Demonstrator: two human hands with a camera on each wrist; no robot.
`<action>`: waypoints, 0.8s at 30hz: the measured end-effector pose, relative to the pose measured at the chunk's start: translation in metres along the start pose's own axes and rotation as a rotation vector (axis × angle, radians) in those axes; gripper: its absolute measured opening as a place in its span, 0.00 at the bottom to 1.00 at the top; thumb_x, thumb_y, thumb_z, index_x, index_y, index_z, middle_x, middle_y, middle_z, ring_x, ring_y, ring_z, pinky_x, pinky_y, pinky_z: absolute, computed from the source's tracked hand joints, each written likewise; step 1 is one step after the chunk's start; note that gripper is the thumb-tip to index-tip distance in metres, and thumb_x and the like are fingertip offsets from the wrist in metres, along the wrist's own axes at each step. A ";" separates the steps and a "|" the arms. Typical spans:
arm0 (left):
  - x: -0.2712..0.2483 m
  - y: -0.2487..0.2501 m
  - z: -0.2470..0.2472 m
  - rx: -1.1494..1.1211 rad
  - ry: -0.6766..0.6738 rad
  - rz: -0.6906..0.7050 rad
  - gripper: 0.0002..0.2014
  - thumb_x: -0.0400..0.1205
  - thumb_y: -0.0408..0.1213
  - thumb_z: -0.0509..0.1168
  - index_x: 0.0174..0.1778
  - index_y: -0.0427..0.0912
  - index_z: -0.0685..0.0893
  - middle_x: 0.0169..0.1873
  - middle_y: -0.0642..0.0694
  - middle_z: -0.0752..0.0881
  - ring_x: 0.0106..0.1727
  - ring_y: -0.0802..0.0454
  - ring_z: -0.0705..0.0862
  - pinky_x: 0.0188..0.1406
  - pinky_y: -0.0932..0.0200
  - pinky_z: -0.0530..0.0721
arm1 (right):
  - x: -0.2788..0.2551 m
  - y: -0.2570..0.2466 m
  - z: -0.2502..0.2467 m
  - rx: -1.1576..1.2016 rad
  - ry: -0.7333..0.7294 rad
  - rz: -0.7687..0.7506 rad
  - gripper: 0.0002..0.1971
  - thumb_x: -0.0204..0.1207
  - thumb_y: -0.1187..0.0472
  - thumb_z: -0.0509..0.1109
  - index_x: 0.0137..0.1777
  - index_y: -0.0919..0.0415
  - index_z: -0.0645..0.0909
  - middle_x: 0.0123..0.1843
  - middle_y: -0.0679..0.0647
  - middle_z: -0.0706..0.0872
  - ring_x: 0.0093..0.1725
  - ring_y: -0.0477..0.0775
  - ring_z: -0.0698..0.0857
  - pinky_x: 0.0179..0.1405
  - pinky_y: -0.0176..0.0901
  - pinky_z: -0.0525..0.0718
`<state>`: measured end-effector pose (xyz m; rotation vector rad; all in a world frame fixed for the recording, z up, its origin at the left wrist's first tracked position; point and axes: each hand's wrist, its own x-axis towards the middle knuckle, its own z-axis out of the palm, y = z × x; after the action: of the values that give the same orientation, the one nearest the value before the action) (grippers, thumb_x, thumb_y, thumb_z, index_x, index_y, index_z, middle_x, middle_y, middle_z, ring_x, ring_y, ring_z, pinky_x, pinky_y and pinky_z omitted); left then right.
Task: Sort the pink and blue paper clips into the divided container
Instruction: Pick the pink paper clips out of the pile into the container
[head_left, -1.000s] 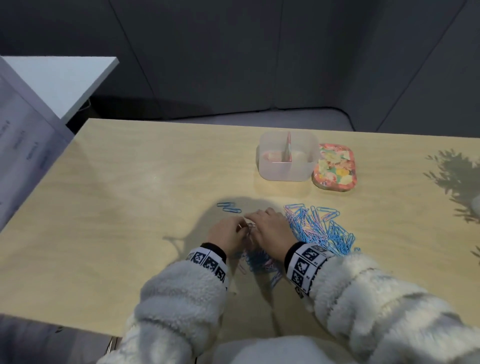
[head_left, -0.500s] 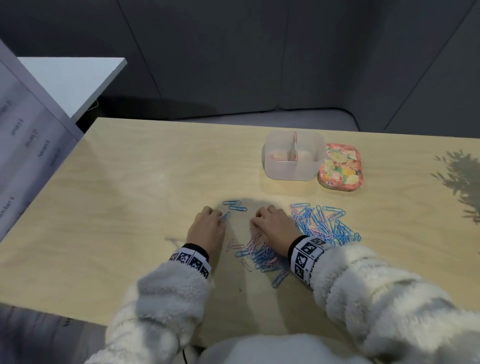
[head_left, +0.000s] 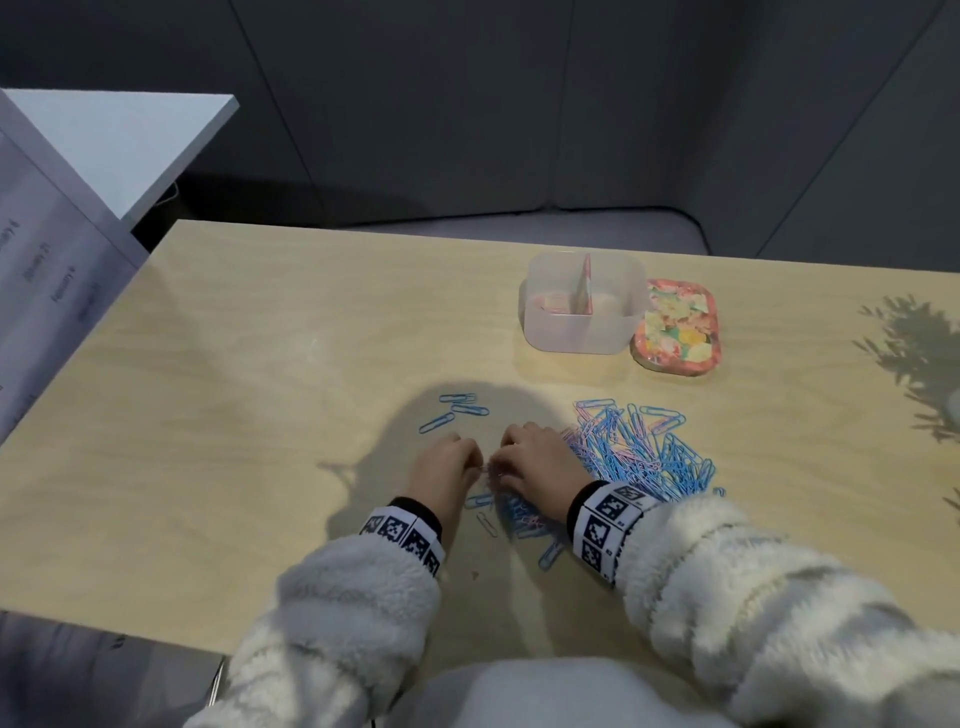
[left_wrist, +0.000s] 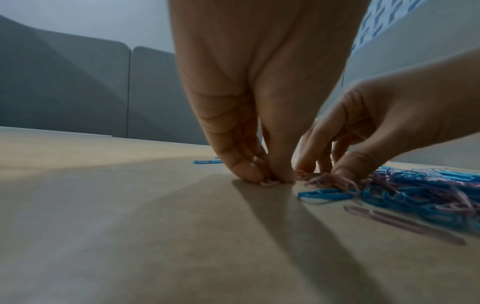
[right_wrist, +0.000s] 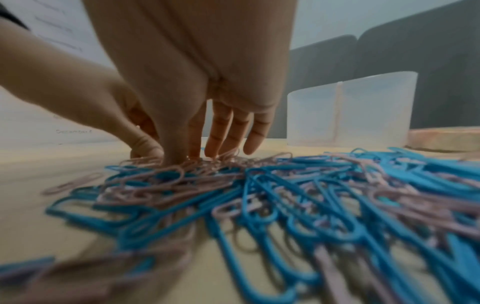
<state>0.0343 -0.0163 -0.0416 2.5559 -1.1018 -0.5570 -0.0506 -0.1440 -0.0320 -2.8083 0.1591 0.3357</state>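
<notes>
A mixed pile of blue and pink paper clips (head_left: 641, 454) (right_wrist: 272, 185) lies on the wooden table (head_left: 260, 389). The translucent divided container (head_left: 576, 332) (right_wrist: 348, 115) stands beyond it, a pink divider upright in its middle. Both hands work at the pile's left edge. My left hand (head_left: 470, 460) (left_wrist: 270, 179) pinches a pink clip (left_wrist: 269, 182) against the table. My right hand (head_left: 501, 460) (right_wrist: 184, 156) has thumb and forefinger down on pink clips (left_wrist: 324, 180); its other fingers are straight. Three blue clips (head_left: 457, 410) lie apart on the left.
A floral lid (head_left: 675, 327) lies to the right of the container, touching it. A calendar sheet (head_left: 47, 291) slants at the table's left edge. A plant's shadow (head_left: 914, 348) falls on the right side. Grey panels stand behind.
My left hand went left, left a blue clip beside the two separate ones, and came back right to the pile. The right hand stayed on the pile.
</notes>
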 end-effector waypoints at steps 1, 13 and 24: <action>0.002 0.000 0.000 0.014 -0.009 0.010 0.06 0.80 0.34 0.64 0.49 0.38 0.83 0.50 0.41 0.83 0.51 0.43 0.82 0.52 0.52 0.80 | 0.000 -0.001 0.001 -0.001 0.000 -0.004 0.13 0.79 0.56 0.63 0.60 0.57 0.82 0.58 0.56 0.80 0.60 0.59 0.74 0.58 0.52 0.72; 0.008 0.003 -0.005 0.068 -0.043 0.092 0.05 0.80 0.31 0.61 0.48 0.37 0.80 0.48 0.39 0.84 0.50 0.41 0.81 0.49 0.50 0.78 | 0.003 0.020 -0.021 0.135 0.088 0.117 0.08 0.80 0.63 0.61 0.51 0.62 0.80 0.54 0.58 0.84 0.56 0.61 0.80 0.59 0.51 0.73; -0.007 -0.007 -0.001 0.002 0.031 0.017 0.08 0.81 0.39 0.63 0.48 0.38 0.81 0.48 0.43 0.81 0.48 0.46 0.80 0.45 0.55 0.76 | 0.074 0.093 -0.133 0.279 0.457 0.394 0.09 0.76 0.70 0.61 0.46 0.68 0.83 0.50 0.65 0.87 0.53 0.65 0.83 0.53 0.49 0.79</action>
<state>0.0349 -0.0064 -0.0418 2.5457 -1.1124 -0.5115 0.0353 -0.2788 0.0463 -2.5135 0.7986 -0.2367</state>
